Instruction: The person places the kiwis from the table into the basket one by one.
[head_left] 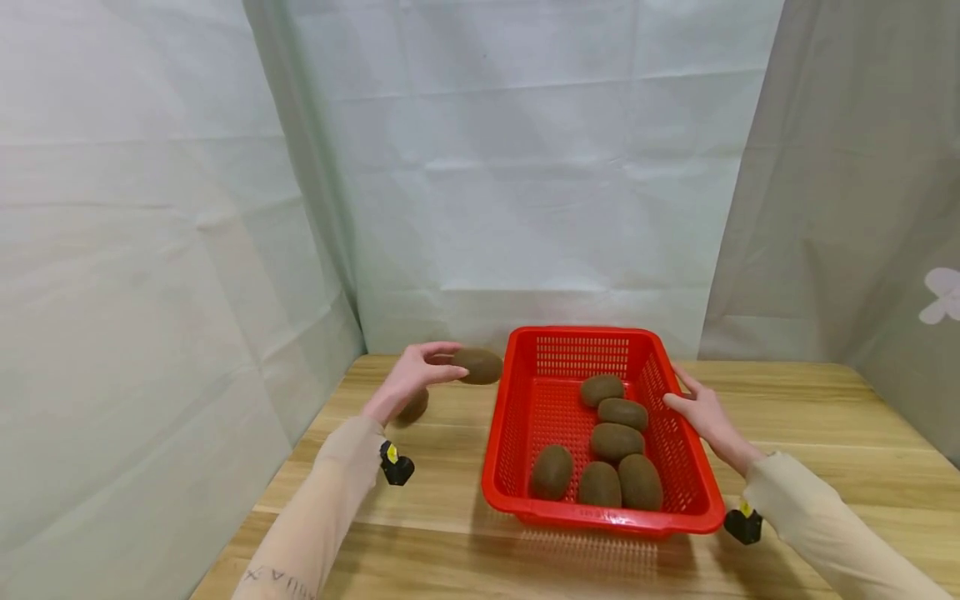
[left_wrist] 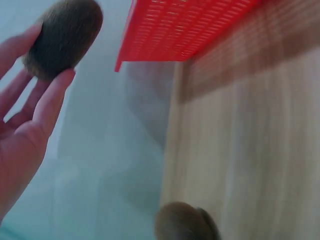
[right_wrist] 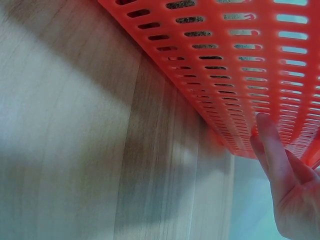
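In the head view my left hand (head_left: 420, 372) pinches a brown kiwi fruit (head_left: 477, 366) between thumb and fingertips, raised beside the left rim of a red plastic basket (head_left: 517, 505). The left wrist view shows the same kiwi (left_wrist: 64, 37) at the fingertips. My right hand (head_left: 705, 417) grips the basket's right rim, thumb over the edge. Its fingers (right_wrist: 272, 140) lie along the slotted outer wall (right_wrist: 220, 80) in the right wrist view. Several kiwis (head_left: 617, 442) lie in the basket, mostly along its right side and front.
Another kiwi (head_left: 412, 408) lies on the wooden table (head_left: 442, 492), partly hidden behind the left wrist. Pale cloth sheets (head_left: 525, 208) hang behind the table and on both sides. Small black devices (head_left: 396, 464) are strapped at both wrists.
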